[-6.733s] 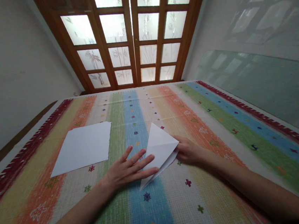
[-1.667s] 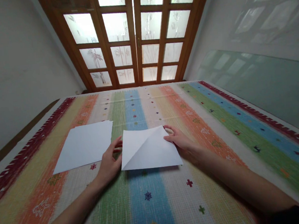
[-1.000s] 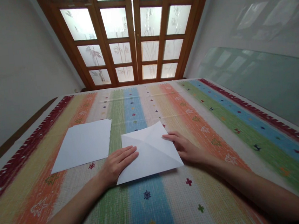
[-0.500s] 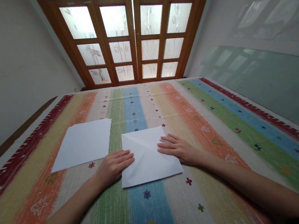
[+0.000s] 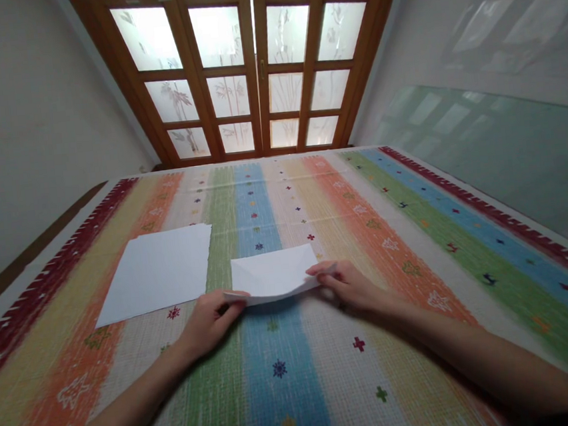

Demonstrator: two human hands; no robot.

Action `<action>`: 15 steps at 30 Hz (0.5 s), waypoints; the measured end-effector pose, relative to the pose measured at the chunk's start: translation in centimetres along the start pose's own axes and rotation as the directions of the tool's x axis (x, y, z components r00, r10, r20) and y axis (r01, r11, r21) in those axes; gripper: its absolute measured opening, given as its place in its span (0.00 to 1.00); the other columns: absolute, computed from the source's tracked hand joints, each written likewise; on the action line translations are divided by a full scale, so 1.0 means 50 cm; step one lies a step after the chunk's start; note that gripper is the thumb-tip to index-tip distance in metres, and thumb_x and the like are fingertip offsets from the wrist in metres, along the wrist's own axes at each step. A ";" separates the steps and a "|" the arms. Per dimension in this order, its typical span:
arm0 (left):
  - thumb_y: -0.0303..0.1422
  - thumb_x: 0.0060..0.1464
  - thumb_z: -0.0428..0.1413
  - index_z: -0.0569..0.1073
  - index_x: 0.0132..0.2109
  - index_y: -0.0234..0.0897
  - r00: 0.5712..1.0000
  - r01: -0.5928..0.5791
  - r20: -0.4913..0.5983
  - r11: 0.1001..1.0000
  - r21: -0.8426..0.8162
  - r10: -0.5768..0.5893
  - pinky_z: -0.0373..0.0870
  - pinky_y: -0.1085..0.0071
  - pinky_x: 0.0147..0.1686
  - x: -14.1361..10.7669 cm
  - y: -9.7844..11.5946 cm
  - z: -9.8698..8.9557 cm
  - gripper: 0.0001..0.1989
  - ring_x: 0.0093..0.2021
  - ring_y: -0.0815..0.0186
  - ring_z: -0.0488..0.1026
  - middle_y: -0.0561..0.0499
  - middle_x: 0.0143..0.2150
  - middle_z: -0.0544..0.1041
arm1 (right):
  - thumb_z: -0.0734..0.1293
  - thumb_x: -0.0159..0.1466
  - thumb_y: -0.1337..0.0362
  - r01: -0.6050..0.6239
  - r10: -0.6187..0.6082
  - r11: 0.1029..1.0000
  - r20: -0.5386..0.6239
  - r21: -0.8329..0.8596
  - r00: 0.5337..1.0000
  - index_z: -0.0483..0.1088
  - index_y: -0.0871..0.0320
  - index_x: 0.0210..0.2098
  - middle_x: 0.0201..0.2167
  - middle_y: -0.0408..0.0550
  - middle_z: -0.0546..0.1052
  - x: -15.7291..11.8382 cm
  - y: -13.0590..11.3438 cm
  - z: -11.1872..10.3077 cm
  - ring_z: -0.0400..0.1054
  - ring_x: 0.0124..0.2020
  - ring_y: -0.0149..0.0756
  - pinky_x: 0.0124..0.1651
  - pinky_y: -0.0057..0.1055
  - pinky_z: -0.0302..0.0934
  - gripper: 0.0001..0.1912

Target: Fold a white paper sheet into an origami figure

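A white sheet of paper [image 5: 272,272] lies in front of me, its near edge lifted off the cloth and bowed upward. My left hand [image 5: 218,316] is closed on the left end of that raised edge, thumb below and fingers above. At the right end my right hand [image 5: 344,284] pinches the same edge, slightly blurred. The far part of the sheet still rests on the table. To the left, apart from both hands, lies a stack of white paper [image 5: 156,272] with uneven edges.
A striped, patterned tablecloth [image 5: 282,401] covers the table. Beyond its far edge stands a wooden door with glass panes [image 5: 255,75]. White walls rise on both sides, and a pale green glass panel [image 5: 499,152] leans along the right.
Both hands lay flat on the sheet; now they grip its near edge and have raised it, bending it away from me. The paper stack has stayed put.
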State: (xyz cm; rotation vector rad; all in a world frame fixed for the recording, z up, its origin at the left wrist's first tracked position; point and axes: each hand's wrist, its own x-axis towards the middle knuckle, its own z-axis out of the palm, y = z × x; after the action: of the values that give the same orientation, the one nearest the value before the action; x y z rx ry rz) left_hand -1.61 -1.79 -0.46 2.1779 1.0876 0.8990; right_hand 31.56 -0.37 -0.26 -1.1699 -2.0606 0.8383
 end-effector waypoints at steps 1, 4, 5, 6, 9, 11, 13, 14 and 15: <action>0.36 0.61 0.52 0.76 0.49 0.36 0.995 0.093 -0.012 0.994 -0.052 -0.094 0.77 0.66 0.35 0.001 0.002 0.007 0.14 0.34 0.62 0.80 0.47 0.37 0.82 | 0.60 0.67 0.59 -0.092 0.093 0.995 -0.034 0.036 0.995 0.75 0.56 0.33 0.30 0.49 0.79 0.007 -0.005 0.006 0.73 0.31 0.39 0.34 0.35 0.66 0.15; 0.38 0.62 0.52 0.57 0.67 0.34 0.972 0.182 -0.134 0.979 -0.093 -0.193 0.77 0.65 0.35 0.008 0.006 0.024 0.29 0.36 0.62 0.79 0.45 0.42 0.81 | 0.63 0.63 0.56 -0.241 0.251 0.967 -0.136 0.086 0.958 0.72 0.59 0.29 0.26 0.49 0.77 0.030 -0.021 0.020 0.68 0.26 0.36 0.29 0.32 0.60 0.14; 0.38 0.61 0.53 0.49 0.70 0.35 0.968 0.134 -0.211 0.991 -0.019 -0.135 0.77 0.62 0.39 0.012 0.009 0.027 0.35 0.41 0.60 0.79 0.43 0.47 0.79 | 0.64 0.62 0.57 -0.260 0.270 0.963 -0.176 0.076 0.947 0.71 0.59 0.30 0.28 0.49 0.77 0.038 -0.025 0.024 0.68 0.27 0.36 0.29 0.31 0.60 0.12; 0.38 0.60 0.55 0.45 0.71 0.38 0.958 0.064 -0.285 0.992 0.110 -0.030 0.75 0.59 0.44 0.016 0.014 0.028 0.39 0.48 0.57 0.77 0.39 0.53 0.76 | 0.65 0.61 0.58 -0.278 0.283 0.959 -0.210 0.054 0.936 0.71 0.59 0.32 0.28 0.49 0.77 0.045 -0.030 0.027 0.68 0.28 0.36 0.30 0.31 0.59 0.10; 0.34 0.57 0.59 0.46 0.71 0.48 0.884 -0.172 -0.248 0.769 0.616 0.397 0.59 0.46 0.61 0.029 0.045 0.031 0.41 0.67 0.47 0.57 0.39 0.69 0.59 | 0.66 0.59 0.60 -0.339 0.325 0.941 -0.267 -0.008 0.907 0.71 0.61 0.39 0.32 0.51 0.77 0.063 -0.038 0.037 0.68 0.29 0.37 0.33 0.31 0.59 0.12; 0.32 0.60 0.56 0.54 0.69 0.50 0.873 -0.306 0.009 0.533 0.789 0.487 0.45 0.45 0.67 0.037 0.074 0.040 0.33 0.70 0.51 0.51 0.47 0.70 0.58 | 0.66 0.58 0.61 -0.356 0.334 0.934 -0.296 -0.020 0.895 0.70 0.62 0.48 0.38 0.55 0.78 0.070 -0.040 0.044 0.70 0.33 0.38 0.37 0.33 0.61 0.19; 0.35 0.63 0.52 0.60 0.66 0.40 0.899 -0.355 0.164 0.459 0.814 0.406 0.41 0.46 0.68 0.044 0.101 0.060 0.26 0.70 0.50 0.51 0.43 0.69 0.59 | 0.66 0.58 0.62 -0.345 0.313 0.938 -0.330 -0.040 0.890 0.66 0.62 0.57 0.44 0.58 0.78 0.074 -0.042 0.051 0.71 0.35 0.39 0.41 0.34 0.62 0.27; 0.39 0.64 0.51 0.61 0.65 0.37 0.905 -0.375 0.209 0.465 0.802 0.370 0.41 0.45 0.67 0.048 0.110 0.071 0.26 0.69 0.48 0.53 0.42 0.69 0.60 | 0.65 0.58 0.62 -0.338 0.297 0.939 -0.342 -0.064 0.891 0.64 0.62 0.59 0.44 0.58 0.78 0.076 -0.042 0.054 0.71 0.35 0.40 0.41 0.35 0.62 0.30; 0.42 0.64 0.49 0.61 0.66 0.37 0.913 -0.385 0.249 0.477 0.790 0.324 0.43 0.45 0.67 0.053 0.117 0.083 0.26 0.69 0.48 0.54 0.42 0.69 0.60 | 0.65 0.58 0.63 -0.329 0.280 0.940 -0.347 -0.092 0.895 0.62 0.62 0.61 0.44 0.57 0.78 0.077 -0.043 0.056 0.71 0.34 0.40 0.42 0.36 0.62 0.31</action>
State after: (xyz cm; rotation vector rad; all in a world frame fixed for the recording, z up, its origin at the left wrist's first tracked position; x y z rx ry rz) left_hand 5.50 -3.35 1.89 3.3134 1.1849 0.4594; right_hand 26.75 1.54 0.47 -1.6286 -1.7100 0.5821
